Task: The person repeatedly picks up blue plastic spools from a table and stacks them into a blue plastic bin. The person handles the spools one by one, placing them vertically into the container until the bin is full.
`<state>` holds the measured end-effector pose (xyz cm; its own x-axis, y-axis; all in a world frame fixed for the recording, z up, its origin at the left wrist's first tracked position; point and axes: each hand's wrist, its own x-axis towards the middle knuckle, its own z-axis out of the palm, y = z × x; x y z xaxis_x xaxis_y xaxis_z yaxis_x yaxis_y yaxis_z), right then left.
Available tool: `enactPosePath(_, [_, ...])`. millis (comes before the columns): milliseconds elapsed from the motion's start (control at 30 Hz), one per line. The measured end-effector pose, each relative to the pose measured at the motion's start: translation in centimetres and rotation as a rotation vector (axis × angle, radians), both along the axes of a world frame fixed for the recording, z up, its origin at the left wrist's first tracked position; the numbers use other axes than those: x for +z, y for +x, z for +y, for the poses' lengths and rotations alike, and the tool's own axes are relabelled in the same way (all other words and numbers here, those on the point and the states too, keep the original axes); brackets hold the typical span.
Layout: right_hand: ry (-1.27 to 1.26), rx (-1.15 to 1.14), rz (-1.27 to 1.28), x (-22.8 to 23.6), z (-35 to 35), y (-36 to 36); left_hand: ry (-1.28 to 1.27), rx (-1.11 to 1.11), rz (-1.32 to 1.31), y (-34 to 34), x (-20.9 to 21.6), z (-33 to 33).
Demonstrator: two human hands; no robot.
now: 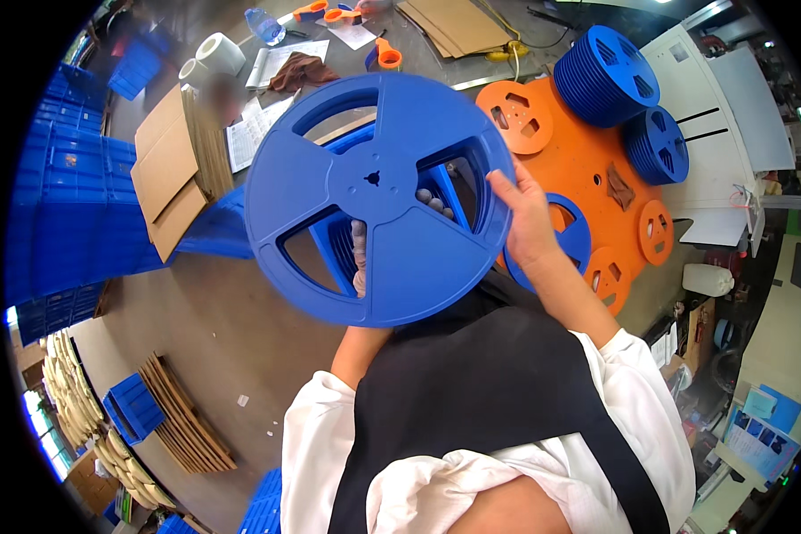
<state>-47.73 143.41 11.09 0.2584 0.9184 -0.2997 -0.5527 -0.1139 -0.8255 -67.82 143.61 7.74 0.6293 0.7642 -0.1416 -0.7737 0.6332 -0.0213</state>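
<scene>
A large blue plastic reel (414,262) with wide cut-outs is held up in front of me, its flat face toward me. My right hand (529,218) grips its right rim, the thumb near the edge and the fingers behind. From below, my left forearm goes behind the reel. Through the lower cut-out shows part of my left hand (359,254), its finger looking grey-covered; more grey fingertips show in the right cut-out. The rest of that hand is hidden. Blue ribbed parts, perhaps a crate, show behind the reel.
Right of the reel, an orange round table (570,133) bears stacked blue reels (607,76) and orange reels (514,116). Beyond it, a grey worktable (378,22) carries tape dispensers (388,57), papers and a brown cloth (301,73). Cardboard sheets (165,169) and blue crates (62,205) stand left.
</scene>
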Motion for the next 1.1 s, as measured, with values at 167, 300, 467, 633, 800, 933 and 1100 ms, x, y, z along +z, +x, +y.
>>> enactPosePath(167, [0.2, -0.089, 0.014, 7.4, 1.1, 2.1, -0.024, 0.162, 0.308, -1.7, -3.5, 1.5])
enactPosePath(300, [0.465, 0.121, -1.025, 11.9, -0.7, -1.2, -0.124, 0.228, 0.204, -2.0, -4.6, 1.3])
enactPosePath(467, [1.062, 0.426, -1.328, 9.0, -1.6, -10.4, 0.193, 0.191, 0.28, 2.4, 3.5, 1.6])
enactPosePath(633, [1.266, 0.679, -1.314, 9.6, -3.3, -12.2, 0.123, 0.232, -0.081, 2.7, 3.1, 0.2])
enactPosePath(800, [1.165, 0.542, -1.491, 9.4, -3.0, -5.3, 0.144, 0.102, -0.174, 0.4, 2.7, 0.6])
enactPosePath(933, [0.661, 0.255, -1.399, 7.2, -3.5, 0.6, 0.018, -0.01, -0.38, 0.6, -1.2, 0.7])
enactPosePath(1100, [0.234, 0.176, -1.305, 2.6, -5.3, 5.7, -0.016, -0.054, -0.33, 1.3, -4.4, 1.0])
